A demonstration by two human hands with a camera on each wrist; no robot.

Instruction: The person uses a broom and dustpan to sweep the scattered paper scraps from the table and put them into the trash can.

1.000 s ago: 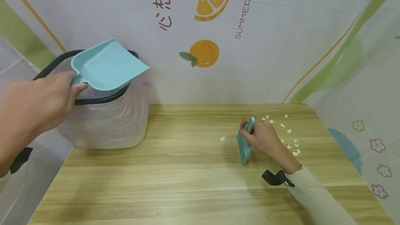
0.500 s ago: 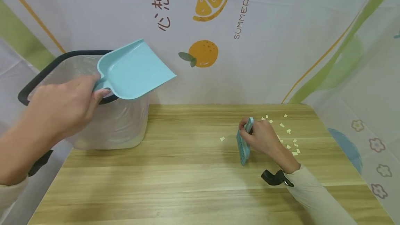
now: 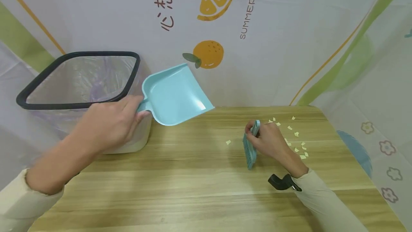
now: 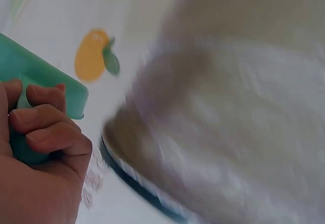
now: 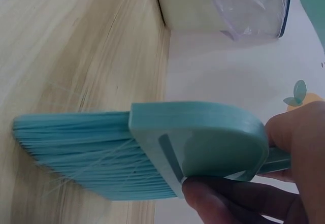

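Observation:
My left hand [image 3: 111, 122] grips the handle of a light blue dustpan [image 3: 175, 96], held in the air just right of the bin, its pan facing up and bare. The left wrist view shows the fingers curled round that handle. On the right side of the table, my right hand [image 3: 268, 139] holds a small blue hand brush [image 3: 250, 149] upright, thumb and fingers pinching it. Its bristles [image 5: 91, 153] touch the wood in the right wrist view. Several small pale paper scraps [image 3: 297, 134] lie right of the right hand, and a single scrap [image 3: 228, 142] lies left of the brush.
A bin [image 3: 136, 140] with a black rim and a clear plastic liner [image 3: 106, 71] stands at the table's back left. The wooden table [image 3: 180, 189] ends at a white printed curtain [image 3: 273, 63] behind and to the right.
My left hand has carried the dustpan from above the bin to the right and lower, uncovering the bin's mouth. The right hand and brush have stayed in place.

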